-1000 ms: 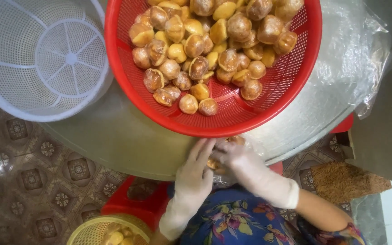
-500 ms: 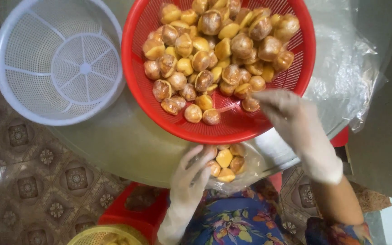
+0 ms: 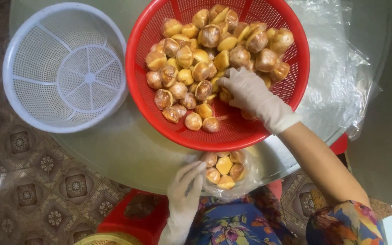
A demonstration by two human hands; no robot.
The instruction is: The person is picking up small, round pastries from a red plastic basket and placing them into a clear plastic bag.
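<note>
A red plastic basket (image 3: 277,109) on a round glass table holds several small wrapped yellow-brown cakes (image 3: 196,68). My right hand (image 3: 248,93), in a white glove, reaches into the basket and rests on the cakes near its middle; whether it grips one I cannot tell. My left hand (image 3: 184,190), also gloved, holds the edge of a clear plastic bag (image 3: 246,181) at the table's near rim. Several cakes (image 3: 224,169) lie inside the bag.
An empty white perforated basket (image 3: 64,68) stands to the left of the red one. Clear plastic sheeting (image 3: 341,77) lies on the right of the glass table (image 3: 123,154). A red stool (image 3: 132,215) and a yellow basket (image 3: 105,239) sit below, on patterned floor tiles.
My right hand left the bag, rose and reached into the red basket onto the cakes. My left hand stayed on the bag, which now shows open with cakes inside.
</note>
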